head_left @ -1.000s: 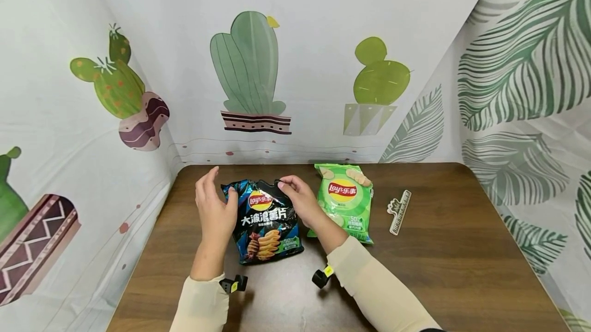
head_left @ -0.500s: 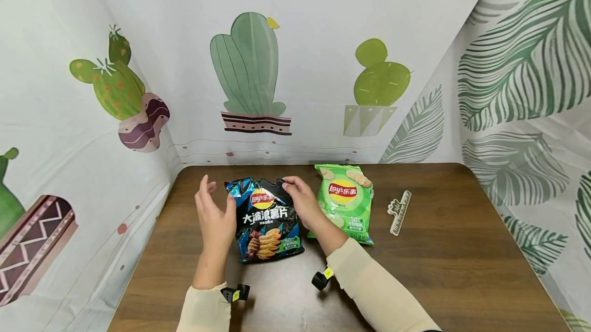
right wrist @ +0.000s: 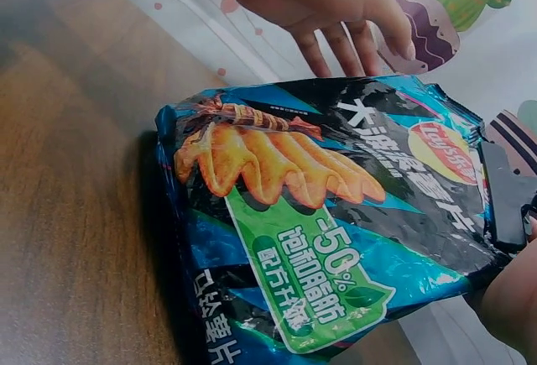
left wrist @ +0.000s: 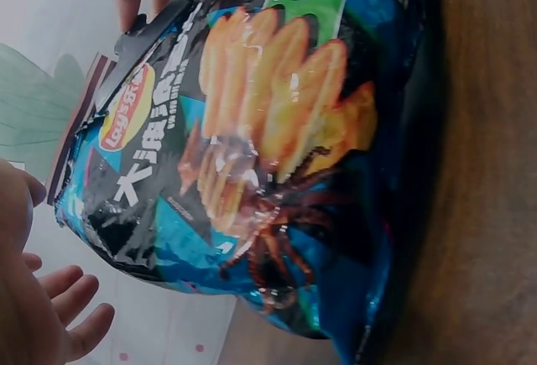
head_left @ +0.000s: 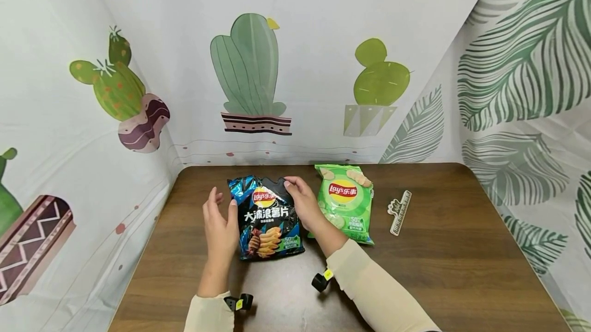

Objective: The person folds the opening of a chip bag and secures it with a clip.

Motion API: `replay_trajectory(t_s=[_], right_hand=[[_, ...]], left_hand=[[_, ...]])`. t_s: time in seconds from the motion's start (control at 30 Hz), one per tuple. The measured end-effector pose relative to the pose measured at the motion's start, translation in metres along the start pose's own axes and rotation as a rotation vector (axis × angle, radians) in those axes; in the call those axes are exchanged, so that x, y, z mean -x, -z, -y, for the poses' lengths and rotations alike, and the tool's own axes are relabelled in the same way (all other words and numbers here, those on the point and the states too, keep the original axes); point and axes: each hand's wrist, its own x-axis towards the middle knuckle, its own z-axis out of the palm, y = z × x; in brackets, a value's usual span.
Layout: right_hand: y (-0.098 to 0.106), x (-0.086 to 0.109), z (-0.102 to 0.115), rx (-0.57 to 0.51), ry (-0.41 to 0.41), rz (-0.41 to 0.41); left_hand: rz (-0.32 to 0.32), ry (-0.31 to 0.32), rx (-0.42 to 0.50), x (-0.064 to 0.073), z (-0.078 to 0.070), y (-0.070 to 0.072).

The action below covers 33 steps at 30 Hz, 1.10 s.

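A black and blue chip bag point(head_left: 263, 221) lies face up on the table, its top side toward the back. A black bag clip point(head_left: 276, 187) sits across part of its top edge. My right hand point(head_left: 304, 206) grips the clip at the bag's upper right corner; the fingers behind it are partly hidden. My left hand point(head_left: 222, 232) is beside the bag's left edge, fingers loosely spread and thumb near the upper left side. In the right wrist view the left hand point(right wrist: 336, 21) appears past the bag, holding nothing.
To the right, a green chip bag point(head_left: 343, 201) lies near the right forearm. Farther right rests a white, comb-edged clip point(head_left: 399, 213) with a decorated side. A printed cloth point(head_left: 314, 65) hangs behind the wooden table point(head_left: 443, 260).
My left hand has come away from the bag's upper left corner and moved down and slightly right. The bag has straightened a little; my right hand keeps its hold.
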Motion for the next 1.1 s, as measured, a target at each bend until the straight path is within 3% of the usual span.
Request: replay_trajectory(t_s=[0.37,0.7,1.1], right_hand=[[0.000,0.001,-0.003,-0.010,0.002,-0.026],[0.002,-0.001,-0.008,-0.065,0.018,-0.055],[0.003,0.000,-0.009,-0.071,0.017,-0.072]], left_hand=[[0.110,0.071,-0.040,0.016,0.017,-0.010],[0.122,0.110,-0.070,0.026,0.029,-0.019],[0.176,0.192,-0.028,0.032,0.043,-0.024]])
